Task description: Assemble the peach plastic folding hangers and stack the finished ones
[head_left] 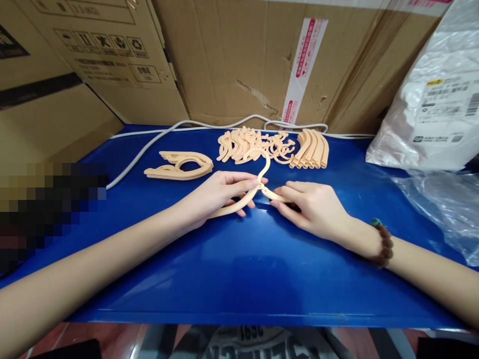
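Observation:
Over the middle of the blue table (262, 279), my left hand (219, 192) is closed around a cream plastic hanger arm (239, 205). A curved hanger hook (266, 167) rises from the inner end of that arm, by my left thumb and fingertips. My right hand (318, 204) pinches a second hanger arm (276, 196), mostly hidden under its fingers. This arm's end lies close to the hook's base; whether they are joined I cannot tell. Behind my left hand lie folded cream hangers (187, 173). Beyond the hands are a pile of loose curved arms (234, 144) and several loose hooks (282, 149).
A neat row of hanger arms (310, 149) sits at the back right. White cable (175, 127) runs along the table's rear, before cardboard boxes (232, 60). A white mailing bag (419, 119) and clear plastic film (445, 209) lie at the right.

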A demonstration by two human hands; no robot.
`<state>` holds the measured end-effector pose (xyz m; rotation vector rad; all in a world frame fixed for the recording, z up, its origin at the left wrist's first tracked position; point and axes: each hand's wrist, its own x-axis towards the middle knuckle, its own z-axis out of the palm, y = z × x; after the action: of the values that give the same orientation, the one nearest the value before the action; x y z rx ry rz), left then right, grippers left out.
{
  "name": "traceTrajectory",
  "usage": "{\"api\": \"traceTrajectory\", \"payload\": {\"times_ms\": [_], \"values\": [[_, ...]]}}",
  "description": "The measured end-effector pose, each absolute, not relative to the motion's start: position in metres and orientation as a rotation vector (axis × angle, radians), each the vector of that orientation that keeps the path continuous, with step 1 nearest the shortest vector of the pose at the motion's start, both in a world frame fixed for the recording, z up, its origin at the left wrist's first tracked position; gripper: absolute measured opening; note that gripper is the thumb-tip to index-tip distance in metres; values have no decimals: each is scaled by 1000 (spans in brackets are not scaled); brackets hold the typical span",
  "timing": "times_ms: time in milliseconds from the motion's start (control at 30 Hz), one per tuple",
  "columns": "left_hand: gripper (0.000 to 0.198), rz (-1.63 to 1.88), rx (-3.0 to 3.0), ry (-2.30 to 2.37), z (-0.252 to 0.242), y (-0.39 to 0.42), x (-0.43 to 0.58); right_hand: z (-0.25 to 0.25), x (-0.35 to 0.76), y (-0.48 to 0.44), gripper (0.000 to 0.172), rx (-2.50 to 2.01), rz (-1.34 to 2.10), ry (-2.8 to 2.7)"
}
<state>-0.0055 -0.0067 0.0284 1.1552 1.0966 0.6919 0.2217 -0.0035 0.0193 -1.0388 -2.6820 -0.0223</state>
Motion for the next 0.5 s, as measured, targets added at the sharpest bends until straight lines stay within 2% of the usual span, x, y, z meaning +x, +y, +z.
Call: {"api": "traceTrajectory", "payload": {"times_ms": [500], "values": [[31,615,1186,1052,30,-6,-10,19,221,-2,40,-980,-143,-2692]]}}
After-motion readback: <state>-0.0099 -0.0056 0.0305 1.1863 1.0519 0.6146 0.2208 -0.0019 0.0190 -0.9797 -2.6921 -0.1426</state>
